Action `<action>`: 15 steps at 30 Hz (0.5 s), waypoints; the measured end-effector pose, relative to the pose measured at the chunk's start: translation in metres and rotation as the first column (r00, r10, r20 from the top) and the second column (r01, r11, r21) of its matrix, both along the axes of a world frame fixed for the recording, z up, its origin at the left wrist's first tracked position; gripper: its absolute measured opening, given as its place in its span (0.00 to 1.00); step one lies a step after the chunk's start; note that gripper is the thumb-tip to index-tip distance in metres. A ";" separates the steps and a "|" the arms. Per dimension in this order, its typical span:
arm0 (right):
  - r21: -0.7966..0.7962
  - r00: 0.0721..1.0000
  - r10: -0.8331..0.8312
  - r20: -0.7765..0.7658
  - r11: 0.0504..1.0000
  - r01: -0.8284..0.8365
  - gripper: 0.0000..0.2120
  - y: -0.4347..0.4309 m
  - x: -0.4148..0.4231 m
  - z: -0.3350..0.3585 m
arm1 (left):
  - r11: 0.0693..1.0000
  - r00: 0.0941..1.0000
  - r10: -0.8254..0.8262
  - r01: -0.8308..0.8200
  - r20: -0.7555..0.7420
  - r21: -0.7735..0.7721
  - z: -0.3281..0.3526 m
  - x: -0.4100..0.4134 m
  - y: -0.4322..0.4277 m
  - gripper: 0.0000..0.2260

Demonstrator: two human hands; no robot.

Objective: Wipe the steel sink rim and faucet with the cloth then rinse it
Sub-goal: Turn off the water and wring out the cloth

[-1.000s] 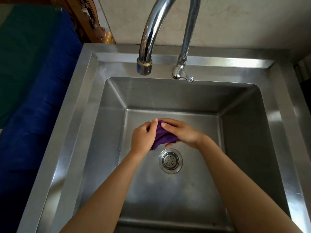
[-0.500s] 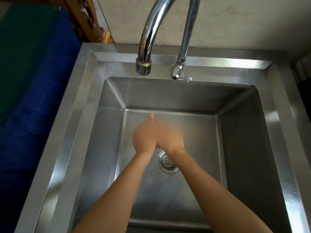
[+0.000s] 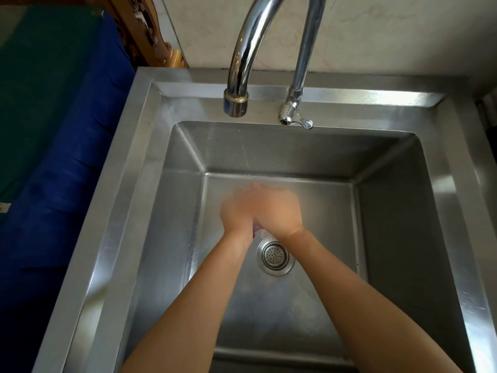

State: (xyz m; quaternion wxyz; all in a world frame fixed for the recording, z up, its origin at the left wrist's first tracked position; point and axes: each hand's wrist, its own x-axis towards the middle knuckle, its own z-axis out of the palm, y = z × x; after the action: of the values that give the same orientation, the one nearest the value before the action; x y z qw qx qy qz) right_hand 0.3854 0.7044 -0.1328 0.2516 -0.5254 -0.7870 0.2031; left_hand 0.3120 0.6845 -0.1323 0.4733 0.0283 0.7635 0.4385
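Deep in the steel sink, my left hand and my right hand are pressed together, both motion-blurred. They are shut around the purple cloth, of which only a small bit shows between the wrists, just above the drain strainer. The chrome faucet arches over the back rim, its spout ending above the hands. Whether water runs from it I cannot tell. A small tap lever sits at the base of the faucet's upright pipe.
A blue cloth-covered surface with a green sheet lies left of the sink. Carved wooden furniture stands at the back left. A pale wall rises behind the faucet. Something dark edges the right rim.
The hands have closed over the purple cloth, which was plainly visible a second ago. They are now clasped and blurred, rubbing together in the basin above the drain.
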 end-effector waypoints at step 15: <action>-0.806 0.927 0.115 -0.357 0.463 -0.368 0.39 0.010 0.047 0.005 | 0.931 0.890 -0.337 0.268 0.308 0.246 0.000 -0.039 -0.031 0.13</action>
State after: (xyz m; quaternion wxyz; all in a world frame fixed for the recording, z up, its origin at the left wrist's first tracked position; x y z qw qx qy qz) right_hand 0.4328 0.7146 -0.1278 0.0221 -0.4315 -0.6078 0.6663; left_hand 0.2728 0.6540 -0.1319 0.6571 0.1170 0.6075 0.4306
